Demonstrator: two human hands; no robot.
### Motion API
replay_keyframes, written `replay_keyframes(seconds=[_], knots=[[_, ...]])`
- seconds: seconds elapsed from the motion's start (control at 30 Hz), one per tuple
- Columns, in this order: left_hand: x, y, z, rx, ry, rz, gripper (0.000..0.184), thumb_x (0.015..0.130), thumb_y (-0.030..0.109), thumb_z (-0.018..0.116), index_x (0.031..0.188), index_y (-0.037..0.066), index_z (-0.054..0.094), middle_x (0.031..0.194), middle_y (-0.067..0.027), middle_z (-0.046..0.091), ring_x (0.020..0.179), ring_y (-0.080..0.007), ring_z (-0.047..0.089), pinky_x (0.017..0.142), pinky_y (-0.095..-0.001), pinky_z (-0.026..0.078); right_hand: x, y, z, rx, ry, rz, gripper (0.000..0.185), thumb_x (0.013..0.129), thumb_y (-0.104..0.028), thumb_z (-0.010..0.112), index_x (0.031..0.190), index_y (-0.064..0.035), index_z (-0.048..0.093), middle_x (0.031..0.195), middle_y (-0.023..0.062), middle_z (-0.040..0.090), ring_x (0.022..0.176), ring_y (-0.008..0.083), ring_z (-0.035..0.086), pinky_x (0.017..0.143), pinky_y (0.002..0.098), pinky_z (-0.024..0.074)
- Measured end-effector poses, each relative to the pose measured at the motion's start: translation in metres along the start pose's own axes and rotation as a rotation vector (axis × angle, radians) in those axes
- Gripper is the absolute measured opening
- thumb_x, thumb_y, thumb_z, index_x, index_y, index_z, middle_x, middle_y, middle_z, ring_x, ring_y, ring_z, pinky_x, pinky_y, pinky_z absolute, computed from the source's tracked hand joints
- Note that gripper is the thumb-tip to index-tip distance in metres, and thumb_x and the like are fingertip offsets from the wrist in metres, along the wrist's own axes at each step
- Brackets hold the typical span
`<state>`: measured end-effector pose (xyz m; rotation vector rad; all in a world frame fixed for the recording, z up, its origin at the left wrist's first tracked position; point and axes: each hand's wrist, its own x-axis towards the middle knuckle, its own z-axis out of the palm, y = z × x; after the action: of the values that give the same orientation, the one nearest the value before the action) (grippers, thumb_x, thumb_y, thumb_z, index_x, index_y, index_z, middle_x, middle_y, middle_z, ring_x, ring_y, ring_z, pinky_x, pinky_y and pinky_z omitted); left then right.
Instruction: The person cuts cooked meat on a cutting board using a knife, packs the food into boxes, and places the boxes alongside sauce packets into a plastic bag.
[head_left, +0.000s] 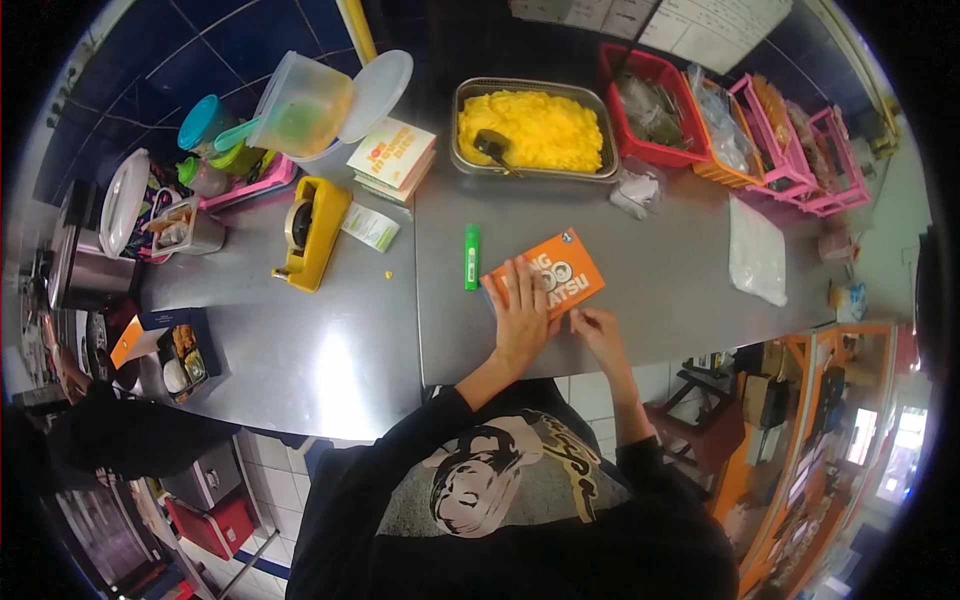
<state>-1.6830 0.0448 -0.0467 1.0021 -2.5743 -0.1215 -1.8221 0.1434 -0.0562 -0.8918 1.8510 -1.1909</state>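
Note:
An orange printed box (575, 270) with white lettering lies closed and slightly turned on the metal table. Pressed flat on its left part is my left hand (522, 315), fingers stretched out over the lid. My right hand (600, 338) is at the box's near right edge, its fingers curled together; whether anything is between them is hidden. Just left of the box lies a green glue-stick-like tube (472, 257). Further left, a yellow tape dispenser (318, 232) stands beside a small white and green packet (370, 227).
Behind the box sits a metal tray (535, 172) of yellow food with a black spoon. Red (652, 60) and orange baskets stand back right, near a white plastic stack (757, 250). Printed cards (395, 155) and an open food box (205, 340) lie left. Another person's dark sleeve (140, 440) shows there.

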Motion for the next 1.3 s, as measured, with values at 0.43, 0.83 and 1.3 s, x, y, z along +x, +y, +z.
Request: replay_keyframes(seconds=[0.43,0.83,1.3], knots=[[-0.006,-0.017,0.000,-0.072,0.018,0.429,0.056,0.083,0.021,0.057,0.137,0.024,0.043,0.145,-0.0297,0.024,0.132,-0.0527,0.024,0.102,-0.0704,0.017,0.026,0.019,-0.003,-0.173,-0.039,0.251,0.041,0.084,-0.037,0.066,0.062,-0.0024,0.067,0.050,0.0048,0.058,0.042,0.0112,0.056,0.045,0.0292,0.0453],[0.001,0.015,0.005,-0.005,-0.159,0.175,0.064,0.076,0.019,0.061,0.137,0.012,0.043,0.146,-0.0218,0.030,0.134,-0.0492,0.024,0.108,-0.0622,0.016,0.125,0.080,-0.303,-0.140,0.457,-0.215,0.021,0.086,-0.006,0.050,0.105,-0.0016,0.060,0.068,0.0063,0.063,0.059,0.0142,0.059,0.054,0.0244,0.0479],[0.079,0.230,0.018,-0.516,-0.117,-0.193,0.061,0.078,-0.002,0.060,0.135,0.009,0.044,0.148,-0.0207,0.027,0.139,-0.0368,0.022,0.113,-0.0530,0.013,0.417,0.194,-0.542,-1.023,0.327,-0.242,0.020,0.084,-0.005,0.052,0.101,0.0006,0.062,0.089,0.0058,0.064,0.084,0.0183,0.062,0.075,0.0343,0.0495]])
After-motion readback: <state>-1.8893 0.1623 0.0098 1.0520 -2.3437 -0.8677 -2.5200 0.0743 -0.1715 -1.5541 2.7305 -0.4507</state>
